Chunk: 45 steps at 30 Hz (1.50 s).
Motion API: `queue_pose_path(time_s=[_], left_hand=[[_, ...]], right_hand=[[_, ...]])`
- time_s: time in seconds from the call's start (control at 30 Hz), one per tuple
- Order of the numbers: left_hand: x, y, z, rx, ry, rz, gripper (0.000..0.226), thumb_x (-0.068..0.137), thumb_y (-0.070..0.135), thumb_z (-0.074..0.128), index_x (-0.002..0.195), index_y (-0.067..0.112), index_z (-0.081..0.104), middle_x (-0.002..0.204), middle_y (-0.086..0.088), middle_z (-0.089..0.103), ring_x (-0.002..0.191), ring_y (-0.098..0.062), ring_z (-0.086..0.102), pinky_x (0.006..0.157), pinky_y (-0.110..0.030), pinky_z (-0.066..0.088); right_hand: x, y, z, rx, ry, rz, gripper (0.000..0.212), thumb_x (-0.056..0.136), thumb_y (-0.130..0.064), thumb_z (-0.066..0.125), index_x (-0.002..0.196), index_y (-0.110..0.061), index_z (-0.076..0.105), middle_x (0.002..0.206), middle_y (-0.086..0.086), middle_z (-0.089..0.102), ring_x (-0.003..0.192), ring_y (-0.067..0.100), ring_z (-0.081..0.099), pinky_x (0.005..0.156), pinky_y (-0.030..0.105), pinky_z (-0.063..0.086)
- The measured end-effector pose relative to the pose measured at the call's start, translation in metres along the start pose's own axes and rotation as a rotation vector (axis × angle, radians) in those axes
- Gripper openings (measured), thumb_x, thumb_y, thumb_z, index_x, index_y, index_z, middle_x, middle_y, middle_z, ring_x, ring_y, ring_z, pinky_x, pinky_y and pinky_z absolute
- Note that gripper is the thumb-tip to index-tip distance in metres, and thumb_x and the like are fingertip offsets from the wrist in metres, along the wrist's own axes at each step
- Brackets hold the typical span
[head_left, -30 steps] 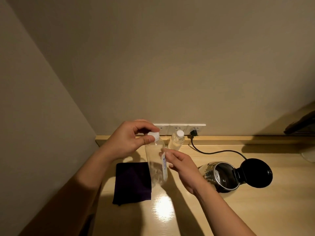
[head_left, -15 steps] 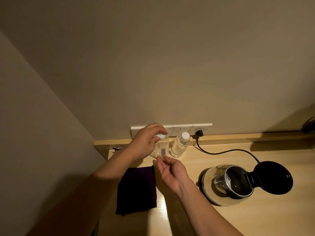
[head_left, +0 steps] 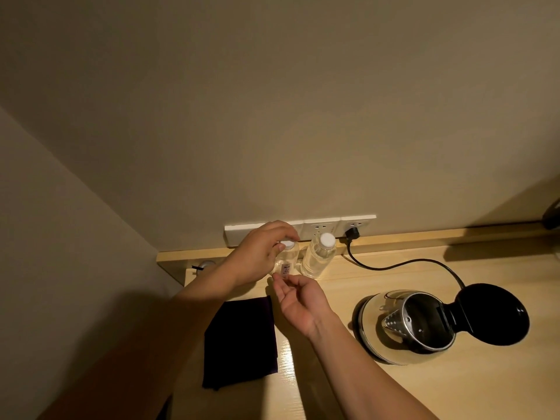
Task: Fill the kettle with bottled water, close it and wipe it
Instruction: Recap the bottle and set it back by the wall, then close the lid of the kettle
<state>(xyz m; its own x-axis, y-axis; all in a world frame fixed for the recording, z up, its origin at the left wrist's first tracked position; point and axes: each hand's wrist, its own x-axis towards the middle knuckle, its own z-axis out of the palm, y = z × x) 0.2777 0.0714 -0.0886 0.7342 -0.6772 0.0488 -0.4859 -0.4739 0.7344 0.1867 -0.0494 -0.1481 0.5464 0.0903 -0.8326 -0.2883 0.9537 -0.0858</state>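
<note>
A clear plastic bottle (head_left: 287, 259) with a white cap stands at the back of the wooden counter (head_left: 394, 389). My left hand (head_left: 257, 256) grips its cap and neck from above. My right hand (head_left: 298, 301) hovers just in front of the bottle's base, palm up, fingers apart, holding nothing. A second capped bottle (head_left: 318, 259) stands right beside the first. The steel kettle (head_left: 415, 324) sits at right on its base with its black lid (head_left: 497, 313) swung open. A dark purple cloth (head_left: 241, 341) lies folded at left.
A white socket strip (head_left: 330, 228) runs along the wall behind the bottles. The kettle's black plug (head_left: 352, 233) sits in it and the cord (head_left: 409, 263) curves across the counter. A side wall closes the left edge.
The bottle was held up in front of me with my left hand on its cap; it has gone down and back to the counter beside the other bottle. My right hand has come off it.
</note>
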Motion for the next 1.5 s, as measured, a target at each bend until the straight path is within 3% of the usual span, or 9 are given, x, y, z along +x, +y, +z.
queue_pose_path(time_s=[0.17,0.3,0.63,0.73,0.87,0.97,1.13,1.3,1.5], left_hand=[[-0.004,0.001,-0.002,-0.011,0.01,-0.026,0.034,0.097,-0.006,0.057,0.122,0.01,0.072,0.133,-0.004,0.066,0.127,-0.015,0.057,0.105,-0.007,0.034],[-0.008,0.006,-0.004,-0.012,0.014,-0.021,0.036,0.097,-0.004,0.058,0.126,0.012,0.071,0.14,-0.001,0.063,0.133,-0.015,0.053,0.113,-0.026,0.04],[-0.035,0.028,-0.007,-0.064,0.126,-0.135,0.045,0.096,0.005,0.068,0.133,0.03,0.063,0.153,0.016,0.047,0.144,-0.009,0.039,0.121,-0.042,0.033],[-0.048,0.043,-0.002,-0.125,0.279,-0.138,0.05,0.094,0.01,0.072,0.136,0.034,0.059,0.154,0.017,0.047,0.144,-0.006,0.041,0.116,-0.033,0.031],[-0.056,0.084,0.032,-0.266,0.301,-0.094,0.055,0.094,0.009,0.07,0.14,0.036,0.055,0.151,0.017,0.05,0.138,0.014,0.038,0.108,-0.006,0.027],[-0.053,0.116,0.073,-0.454,0.184,-0.188,0.052,0.098,0.016,0.066,0.141,0.041,0.053,0.149,0.02,0.048,0.135,0.003,0.043,0.105,-0.011,0.032],[-0.039,0.152,0.145,-0.6,-0.027,-0.404,0.044,0.103,0.042,0.056,0.146,0.038,0.051,0.148,0.016,0.048,0.134,-0.009,0.042,0.109,-0.035,0.039],[-0.029,0.171,0.181,-0.63,-0.038,-0.431,0.038,0.106,0.039,0.049,0.093,0.071,0.066,0.114,0.027,0.063,0.094,0.027,0.056,0.072,0.006,0.04],[-0.026,0.173,0.179,-0.64,-0.02,-0.523,0.029,0.107,0.047,0.04,0.11,0.04,0.069,0.111,0.021,0.07,0.099,0.007,0.062,0.066,-0.006,0.043]], right_hand=[[-0.003,0.0,-0.002,-0.034,0.013,-0.011,0.019,0.102,0.006,0.042,0.112,0.012,0.057,0.119,0.028,0.061,0.133,0.032,0.056,0.123,0.041,0.035],[-0.015,0.001,-0.005,-0.09,0.023,-0.033,0.021,0.103,0.005,0.042,0.12,0.011,0.053,0.142,0.031,0.054,0.139,0.033,0.053,0.123,0.041,0.035],[-0.138,-0.027,-0.026,-0.216,-0.231,-0.149,0.037,0.099,0.006,0.051,0.136,0.005,0.056,0.127,0.028,0.07,0.125,0.033,0.067,0.103,0.037,0.057],[-0.195,-0.056,-0.041,-0.524,-0.307,-0.457,0.041,0.099,0.001,0.057,0.139,-0.007,0.059,0.136,0.013,0.07,0.129,0.025,0.066,0.106,0.03,0.052],[-0.257,-0.111,-0.073,-1.166,-0.108,-1.077,0.047,0.102,-0.011,0.06,0.146,-0.028,0.055,0.139,-0.016,0.067,0.13,0.005,0.062,0.108,0.019,0.047],[-0.281,-0.153,-0.102,-1.573,0.129,-1.32,0.053,0.098,-0.032,0.064,0.147,-0.042,0.047,0.146,-0.028,0.055,0.131,-0.011,0.052,0.106,0.017,0.046],[-0.273,-0.201,-0.141,-2.033,0.36,-1.127,0.078,0.094,-0.046,0.071,0.16,-0.032,0.033,0.16,-0.017,0.036,0.133,0.016,0.054,0.104,0.034,0.047],[-0.251,-0.218,-0.16,-1.954,0.254,-0.969,0.093,0.088,-0.041,0.081,0.162,-0.033,0.026,0.164,-0.011,0.036,0.148,0.011,0.037,0.116,0.024,0.03],[-0.243,-0.218,-0.158,-1.927,0.161,-1.048,0.091,0.085,-0.025,0.085,0.158,-0.041,0.034,0.157,-0.018,0.043,0.138,-0.005,0.036,0.119,0.026,0.032]])
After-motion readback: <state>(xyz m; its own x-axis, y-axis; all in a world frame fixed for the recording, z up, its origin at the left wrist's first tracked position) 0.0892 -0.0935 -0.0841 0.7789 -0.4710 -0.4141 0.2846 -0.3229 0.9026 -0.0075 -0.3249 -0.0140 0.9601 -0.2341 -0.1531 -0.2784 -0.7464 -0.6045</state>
